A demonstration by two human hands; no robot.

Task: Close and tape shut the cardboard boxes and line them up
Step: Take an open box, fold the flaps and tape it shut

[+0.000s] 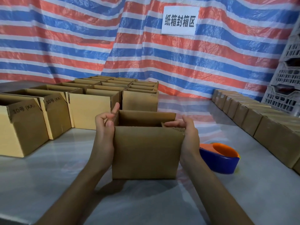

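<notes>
Bare forearms reach in from the near edge over the pale table (48,184), one on each side of a small cardboard box (146,151) held in the middle of the table, straight in front of the person. Its top is open, and its plain near wall faces the person. I cannot tell whether its bottom sits on the table or hangs just above it.

The left hand (103,132) clasps the box's left side, with the thumb lying along the near left corner, the fingers curled at the upper edge and one finger pointing up. The right hand (189,133) grips the right side, its fingers curled over the top edge where a side flap leans inward.

Just right of that hand, a blue and orange tape dispenser (219,159) lies on the table.

Further back on the left stands a block of open boxes (90,109), packed side by side in rows; two near ones are printed "10号 (KK)". Along the right edge runs a line of closed boxes (259,124), touching one another.

Behind everything hangs a red, white and blue striped tarp (65,38) with a white paper sign (179,20) of Chinese characters, and stacked pale plastic crates (285,78) stand at the far right.
</notes>
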